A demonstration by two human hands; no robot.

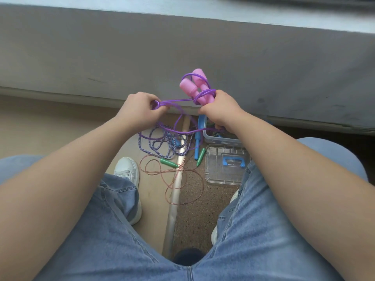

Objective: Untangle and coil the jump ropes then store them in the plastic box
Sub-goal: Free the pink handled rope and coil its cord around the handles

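Note:
My right hand grips the two pink handles of a jump rope, with its purple cord wound around them. My left hand pinches a loop of that same purple cord, stretched between both hands. More of this cord hangs down toward the floor. On the floor lie a braided purple-white rope with blue handles and a thin copper-coloured rope with green handles. The clear plastic box stands open under my right wrist, partly hidden.
The box's clear lid with a blue handle lies flat on the speckled floor. A metal floor strip runs between my legs. A grey wall base stands ahead. My white shoe rests beside the ropes.

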